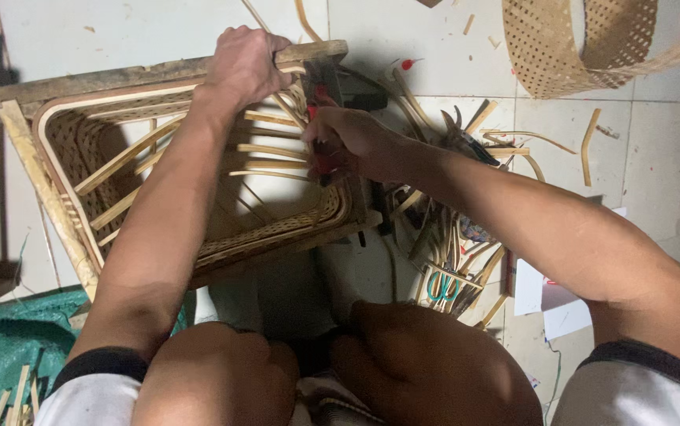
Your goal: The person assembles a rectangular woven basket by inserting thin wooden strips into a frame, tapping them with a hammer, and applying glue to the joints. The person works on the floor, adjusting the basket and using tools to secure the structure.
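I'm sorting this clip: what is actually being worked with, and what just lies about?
In hand:
left hand gripping wooden frame
right hand holding red-handled tool
woven basket

Lying about:
bamboo strips
teal scissors
woven band
white paper
green sack

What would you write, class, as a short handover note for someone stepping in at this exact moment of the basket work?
Left hand: gripping the wooden frame at its top edge, steadying it.
Right hand: closed on a red-handled tool, working at the basket's rim near the thin cane ribs.
The woven basket sits inside the frame on the tiled floor, between the knees.
Done: woven walls and a rounded rim strip are in place.
Left: the ribs stand loose across the opening.
Nearby: cane offcuts and green-handled scissors to the right, a woven cane strip at top right.
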